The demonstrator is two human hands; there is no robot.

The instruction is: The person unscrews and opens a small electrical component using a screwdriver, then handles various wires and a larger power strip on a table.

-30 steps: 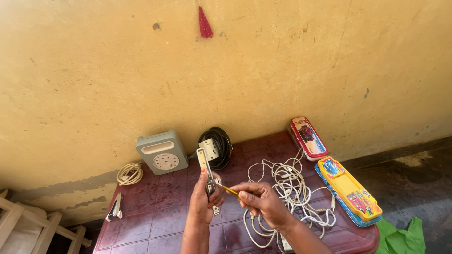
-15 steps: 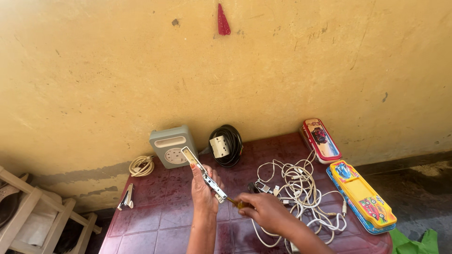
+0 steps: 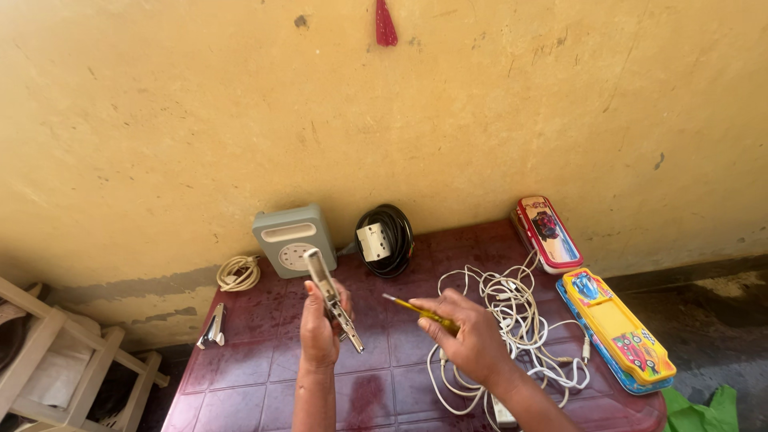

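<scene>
Two printed boxes lie at the right side of the desk (image 3: pixel 264 376). The red pencil box (image 3: pixel 549 232) is a flat, elongated rectangle with rounded corners; it lies at the far right corner, near the wall, with a pale lid panel carrying a dark picture. The yellow pencil box (image 3: pixel 616 328) lies just in front of it along the right edge, long and flat, with a blue rim and coloured cartoon pictures at both ends. No screens or signs are visible.

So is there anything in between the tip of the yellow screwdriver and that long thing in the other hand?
Nothing visible. The right hand holds the yellow screwdriver, its tip pointing across a bare gap above the table toward the long strip in the left hand.
</scene>
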